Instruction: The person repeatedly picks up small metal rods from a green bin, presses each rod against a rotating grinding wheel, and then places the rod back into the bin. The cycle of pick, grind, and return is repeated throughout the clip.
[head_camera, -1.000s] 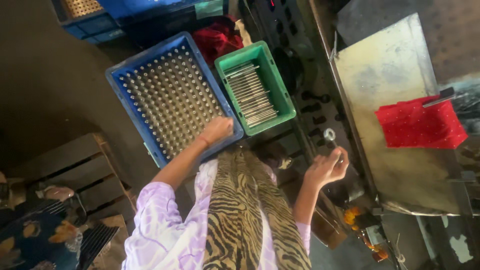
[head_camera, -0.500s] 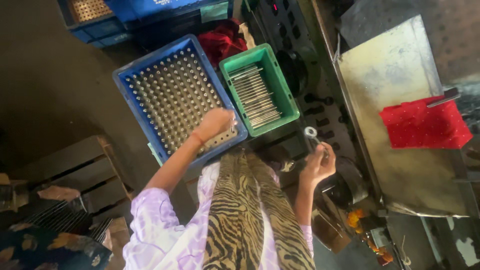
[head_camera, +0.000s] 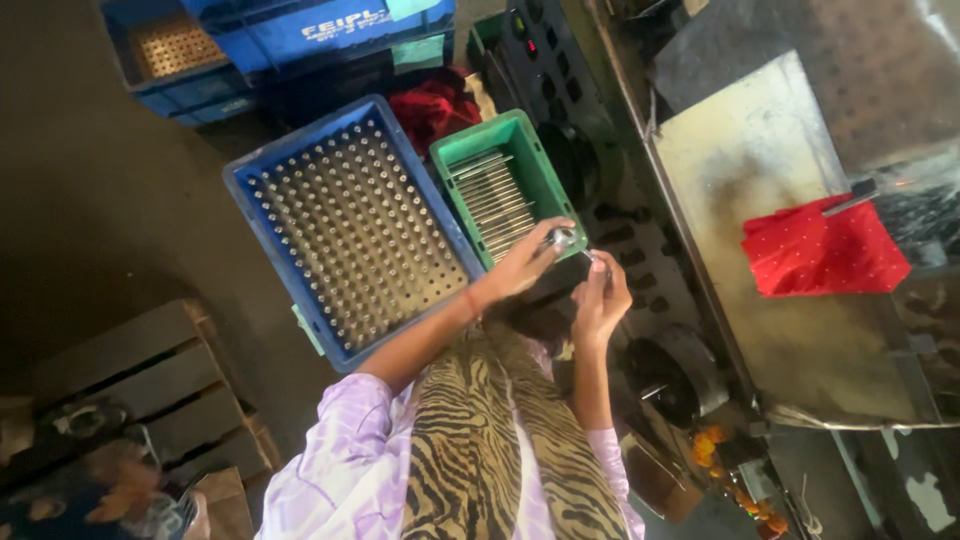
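Blue crate (head_camera: 262, 190), green tray (head_camera: 452, 160), red cloth (head_camera: 822, 250)

A person's left hand (head_camera: 520, 265) grips a small shiny metal part (head_camera: 561, 238) beside the raised right hand (head_camera: 603, 297), just below a green tray (head_camera: 515, 130) of metal rods, with a blue crate (head_camera: 262, 172) to the left.

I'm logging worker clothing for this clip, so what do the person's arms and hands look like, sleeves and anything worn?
Both hands are bare, no gloves. The left hand has a thin orange-red thread at the wrist, with the forearm bare up to a pale lilac patterned sleeve. The right hand shows nothing worn. A tan and black striped scarf hangs between the arms.
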